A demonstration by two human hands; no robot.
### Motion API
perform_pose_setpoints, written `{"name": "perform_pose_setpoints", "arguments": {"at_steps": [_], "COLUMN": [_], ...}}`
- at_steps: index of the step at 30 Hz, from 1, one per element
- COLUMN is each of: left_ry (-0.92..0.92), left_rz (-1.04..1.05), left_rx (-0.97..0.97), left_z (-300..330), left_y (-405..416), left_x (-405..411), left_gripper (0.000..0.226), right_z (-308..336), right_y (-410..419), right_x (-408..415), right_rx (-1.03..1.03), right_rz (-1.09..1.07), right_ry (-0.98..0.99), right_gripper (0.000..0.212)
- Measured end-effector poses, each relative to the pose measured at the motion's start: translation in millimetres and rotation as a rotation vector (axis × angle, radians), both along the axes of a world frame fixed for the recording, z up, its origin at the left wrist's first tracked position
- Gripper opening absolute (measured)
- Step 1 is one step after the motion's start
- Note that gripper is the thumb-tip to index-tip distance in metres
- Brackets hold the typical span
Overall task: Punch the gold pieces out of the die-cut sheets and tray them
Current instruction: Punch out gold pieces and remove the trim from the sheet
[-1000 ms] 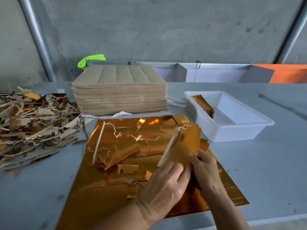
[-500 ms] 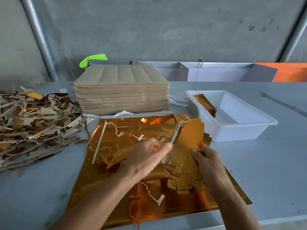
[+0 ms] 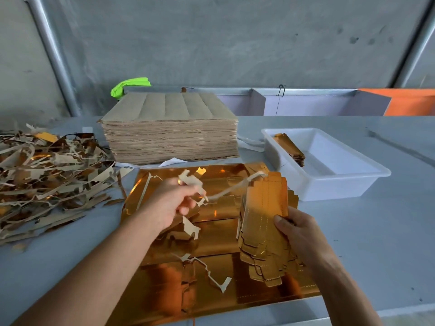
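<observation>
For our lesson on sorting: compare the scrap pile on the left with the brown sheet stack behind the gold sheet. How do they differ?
The scrap pile is a loose tangle of torn strips; the sheet stack is a neat, square-edged block. The scrap pile shows gold glints among the brown; the sheet stack shows only plain brown. The scrap pile sprawls low and wide; the sheet stack stands taller. Both rest on the grey table.

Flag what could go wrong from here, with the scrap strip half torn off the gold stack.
1. The thin pale scrap strip the left hand pulls looks narrow; it may snap and leave waste on the pieces.
2. The right hand grips the fanned stack of gold die-cut pieces by one edge only, so some may slide out before reaching the white plastic tray.
</observation>
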State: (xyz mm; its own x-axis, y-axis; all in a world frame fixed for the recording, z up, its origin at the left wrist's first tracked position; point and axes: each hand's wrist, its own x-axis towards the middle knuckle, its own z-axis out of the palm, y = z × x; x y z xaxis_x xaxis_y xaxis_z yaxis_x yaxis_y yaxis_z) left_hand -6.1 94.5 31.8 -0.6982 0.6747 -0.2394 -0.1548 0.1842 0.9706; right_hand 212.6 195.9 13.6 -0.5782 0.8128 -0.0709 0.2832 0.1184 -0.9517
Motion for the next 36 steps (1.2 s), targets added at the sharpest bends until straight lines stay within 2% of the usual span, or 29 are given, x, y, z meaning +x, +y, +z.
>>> {"name": "perform_pose_setpoints", "arguments": {"at_steps": [3, 6, 8, 10, 13, 15, 17, 19, 22, 23, 24, 25, 26, 27, 28, 29, 31, 33, 36], "left_ry": [-0.059, 0.130, 0.200, 0.179, 0.189, 0.277, 0.415, 0.579, 0.807, 0.921, 1.069, 1.220, 1.338, 1.412, 1.464, 1.513, 1.602, 1.602, 1.528], "left_rz": [0.213, 0.282, 0.360, 0.506, 0.743, 0.846, 0.877, 0.744, 0.356, 0.262, 0.205, 0.172, 0.133, 0.049, -0.094, -0.239, -0.372, -0.373, -0.401], "left_rx": [0.080, 0.040, 0.074, 0.137, 0.157, 0.140, 0.096, -0.142, -0.821, -0.978, -1.030, -0.957, -0.785, -0.610, -0.526, -0.508, -0.622, -0.706, -0.708], "left_z": [2.4, 0.4, 4.7, 17.0, 38.6, 49.7, 53.3, 46.0, 26.2, 21.5, 17.6, 12.1, 5.9, -0.9, -8.8, -17.4, -33.5, -39.6, -41.9], "left_y": [2.5, 7.7, 11.4, 12.3, 10.4, 8.5, 8.6, 10.0, 6.4, 2.6, -1.8, -5.3, -8.5, -10.7, -11.6, -11.3, -6.6, -5.1, -5.6], "left_x": [-17.9, -26.3, -34.7, -55.5, -94.4, -111.1, -120.2, -120.3, -101.0, -90.7, -78.3, -65.0, -51.8, -36.8, -22.1, -10.9, -3.1, -7.6, -14.7], "left_gripper": [0.004, 0.007, 0.024, 0.041, 0.042, 0.041, 0.037, 0.041, 0.076, 0.077, 0.067, 0.051, 0.040, 0.034, 0.033, 0.033, 0.041, 0.043, 0.044], "right_z": [-1.5, -3.4, -3.7, -4.0, -4.1, -4.6, -4.5, -3.6, -3.2, -3.7, -3.9, -3.7, -3.6, -3.7, -3.8, -4.3, -5.3, -7.8, -14.0], "right_y": [0.9, 3.5, 4.9, 7.8, 14.2, 17.4, 17.7, 15.5, 9.1, 7.7, 6.2, 4.4, 2.7, 1.0, -0.8, -2.7, -6.1, -7.2, -5.8], "right_x": [1.0, 2.5, 3.6, 7.0, 17.0, 20.8, 18.6, 13.1, 2.3, -1.5, -5.1, -8.3, -11.4, -14.3, -16.4, -18.1, -20.3, -20.3, -20.8], "right_rx": [0.011, 0.024, 0.042, 0.066, 0.064, 0.026, -0.029, -0.072, -0.111, -0.112, -0.113, -0.117, -0.120, -0.120, -0.113, -0.103, -0.075, -0.047, -0.012], "right_rz": [0.024, 0.034, 0.035, 0.007, -0.086, -0.120, -0.136, -0.124, -0.090, -0.081, -0.071, -0.061, -0.055, -0.053, -0.050, -0.042, -0.015, 0.003, 0.004], "right_ry": [-0.054, -0.122, -0.170, -0.215, -0.224, -0.208, -0.168, -0.150, -0.121, -0.112, -0.104, -0.104, -0.104, -0.104, -0.105, -0.104, -0.104, -0.122, -0.146], "right_gripper": [0.016, 0.019, 0.019, 0.019, 0.020, 0.017, 0.023, 0.030, 0.035, 0.033, 0.031, 0.029, 0.028, 0.028, 0.029, 0.030, 0.031, 0.030, 0.029]}}
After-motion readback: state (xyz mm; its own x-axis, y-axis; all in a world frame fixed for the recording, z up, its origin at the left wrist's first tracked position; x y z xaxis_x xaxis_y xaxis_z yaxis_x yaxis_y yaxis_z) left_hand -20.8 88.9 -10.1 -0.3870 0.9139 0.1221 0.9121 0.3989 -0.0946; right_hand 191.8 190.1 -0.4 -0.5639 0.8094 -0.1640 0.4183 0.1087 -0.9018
